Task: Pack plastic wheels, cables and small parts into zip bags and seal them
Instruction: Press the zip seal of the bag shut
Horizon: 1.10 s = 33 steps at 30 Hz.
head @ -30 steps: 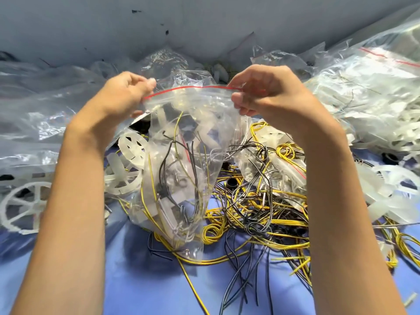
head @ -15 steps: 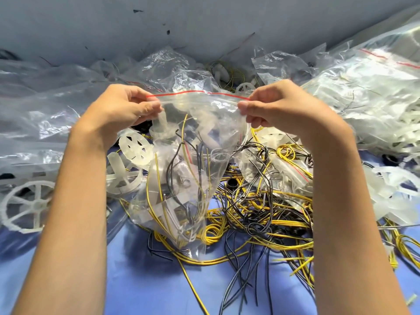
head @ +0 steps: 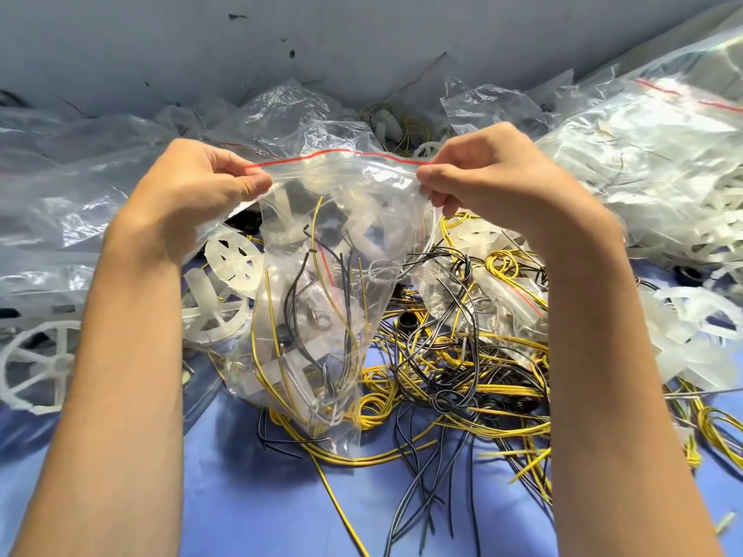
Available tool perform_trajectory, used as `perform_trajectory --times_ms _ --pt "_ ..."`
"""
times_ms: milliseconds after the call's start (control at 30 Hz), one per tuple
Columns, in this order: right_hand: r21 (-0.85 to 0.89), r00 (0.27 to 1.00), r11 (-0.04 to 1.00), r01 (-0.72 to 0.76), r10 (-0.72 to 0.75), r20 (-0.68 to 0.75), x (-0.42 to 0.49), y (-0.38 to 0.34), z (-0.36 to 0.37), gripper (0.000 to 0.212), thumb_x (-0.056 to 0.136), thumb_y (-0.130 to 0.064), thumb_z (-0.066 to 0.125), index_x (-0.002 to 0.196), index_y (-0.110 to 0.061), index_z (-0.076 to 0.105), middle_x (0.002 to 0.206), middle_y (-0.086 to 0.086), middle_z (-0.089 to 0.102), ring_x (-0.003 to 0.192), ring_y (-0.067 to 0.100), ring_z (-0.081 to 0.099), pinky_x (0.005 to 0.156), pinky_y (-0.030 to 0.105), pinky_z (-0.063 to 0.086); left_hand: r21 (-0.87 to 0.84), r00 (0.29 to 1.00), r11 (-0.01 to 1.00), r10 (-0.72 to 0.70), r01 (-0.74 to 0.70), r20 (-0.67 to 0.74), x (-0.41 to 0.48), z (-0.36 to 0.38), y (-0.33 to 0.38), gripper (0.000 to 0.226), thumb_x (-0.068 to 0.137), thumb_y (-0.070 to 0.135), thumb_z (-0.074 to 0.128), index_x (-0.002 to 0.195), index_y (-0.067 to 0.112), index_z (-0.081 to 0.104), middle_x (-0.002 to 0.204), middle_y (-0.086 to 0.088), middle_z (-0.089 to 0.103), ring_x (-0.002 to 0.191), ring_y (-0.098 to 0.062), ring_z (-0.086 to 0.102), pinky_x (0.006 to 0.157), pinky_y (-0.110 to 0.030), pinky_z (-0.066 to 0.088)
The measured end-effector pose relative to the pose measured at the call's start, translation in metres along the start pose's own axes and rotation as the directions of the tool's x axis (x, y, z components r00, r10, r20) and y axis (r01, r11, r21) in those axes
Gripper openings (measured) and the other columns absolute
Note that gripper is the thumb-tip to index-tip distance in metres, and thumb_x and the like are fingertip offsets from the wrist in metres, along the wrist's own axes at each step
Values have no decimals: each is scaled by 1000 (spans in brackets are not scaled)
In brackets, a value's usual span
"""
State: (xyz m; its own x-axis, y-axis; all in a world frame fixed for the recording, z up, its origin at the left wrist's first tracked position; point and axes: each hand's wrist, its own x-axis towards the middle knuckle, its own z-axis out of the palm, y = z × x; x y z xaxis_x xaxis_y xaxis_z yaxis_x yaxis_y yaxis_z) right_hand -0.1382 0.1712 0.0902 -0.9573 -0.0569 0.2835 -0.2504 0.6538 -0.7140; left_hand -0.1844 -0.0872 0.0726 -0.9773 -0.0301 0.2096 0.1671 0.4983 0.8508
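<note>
Head view, the only one there is. The zip bag hangs in the middle of the picture, held up off the blue surface, with its lower end at 6 o'clock just above a few stray wires. The left hand pinches the top corner at 9 o'clock of the bag's mouth, thumb and forefinger closed on the film. The right hand pinches the opposite corner at 3 o'clock in the same way. Each grip is therefore grasping the bag, and the red zip strip runs taut between them.

Through the film show yellow and black cables and pale, translucent plastic pieces. This bag looks filled, so the step in hand is most likely the sealing. Whether the strip is already pressed shut along its length cannot be told from here.

Plenty is left to pack:
- A tangle of loose cables lies on the surface at 4 o'clock of the bag.
- White plastic wheels sit at 8 to 9 o'clock, with more pale parts out at the 3 o'clock edge.

Some work looks finished — stuffed bags crowded with white pieces are heaped at 1 to 2 o'clock, one of them showing its own red strip. The crumpled bags at 10 o'clock may be empty or packed; the glare hides which.

My estimate is that the task is well under way, with a good share remaining.
</note>
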Motion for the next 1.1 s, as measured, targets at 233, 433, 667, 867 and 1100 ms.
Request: perform_trajectory --times_ms 233,433,667,867,1100 --pt "-1 1000 1000 -21 21 22 -3 -4 -7 18 83 -21 63 70 -13 72 55 -9 66 51 0 59 61 22 47 -51 1000 999 11 -11 6 -1 2 3 2 82 20 71 83 19 69 73 6 63 67 0 54 83 -17 45" --pt "-44 996 997 -70 72 51 0 -1 1 23 85 -32 63 74 -15 72 71 -2 73 71 11 64 84 47 55 -110 988 989 -84 99 132 1 7 1 17 89 17 62 104 10 66 59 15 67 57 7 60 63 -4 46" --pt "-73 997 994 -78 78 -1 1 -2 8 21 86 -32 63 73 -19 72 67 -8 72 67 4 66 68 25 52 -53 979 987 -142 151 145 5 8 -5 15 89 24 63 92 11 70 75 7 70 69 1 59 64 -7 46" --pt "-95 996 993 -63 56 -72 2 -5 8 15 80 -22 62 70 -15 72 60 -9 69 57 1 58 42 7 38 -34 991 995 -94 98 97 5 8 -5 10 88 20 64 82 14 69 62 10 68 72 -6 58 76 -15 47" --pt "-50 997 996 -69 71 27 1 -5 7 19 82 -29 63 72 -15 72 68 -4 72 65 3 63 70 27 52 23 998 999 -43 42 48 4 10 -1 8 91 16 62 88 12 68 76 0 63 69 -8 54 74 -21 44"
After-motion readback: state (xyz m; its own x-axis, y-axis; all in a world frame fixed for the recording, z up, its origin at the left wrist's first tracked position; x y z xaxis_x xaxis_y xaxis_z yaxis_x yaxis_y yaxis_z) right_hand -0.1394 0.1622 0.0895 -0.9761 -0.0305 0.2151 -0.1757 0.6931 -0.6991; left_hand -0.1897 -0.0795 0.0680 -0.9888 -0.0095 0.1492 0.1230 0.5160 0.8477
